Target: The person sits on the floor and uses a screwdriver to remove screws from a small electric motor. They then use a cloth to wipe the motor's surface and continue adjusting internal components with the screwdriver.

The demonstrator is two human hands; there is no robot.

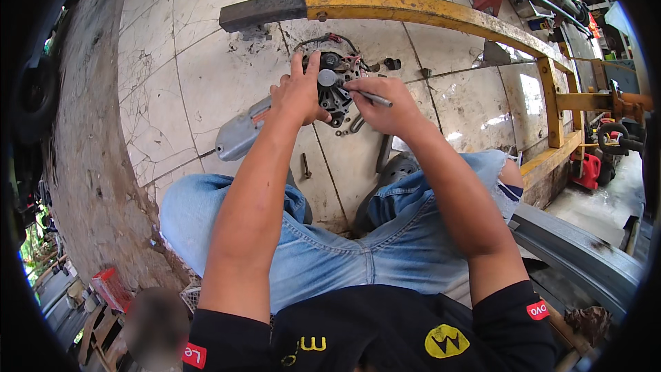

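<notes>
head view: one alternator-like part (332,101) is sitting on the tiled floor (213,100), toward twelve from picture centre; clock hours below are centring on that part. its nine o'clock side is hiding under the left hand (296,96), fingers resting spread on it, thumb reaching its lower edge; grip force, cannot tell. right hand (387,105), at three, is pinching one slim metal rod (377,99) between thumb and fingers. rod's inner tip is disappearing at the fingertips, so contact with the part: cannot tell. one grey metal casing (236,136) is lying at eight, its near end hiding behind the left hand and wrist. wires (348,43) are looping at twelve, too tangled to count. one bolt (306,165) is lying near seven, well apart from the part. two dark chunks (392,64) are lying between two and three. small rings (346,132) are lying just beside the part at six, at least two, too small to tell kind. one shoe (398,167) is showing at five, partly hiding under the jeans (413,210). one yellow frame (413,8) is running from eleven round to three; clutter beyond it is blurring into the dark rim, uncounted.
</notes>
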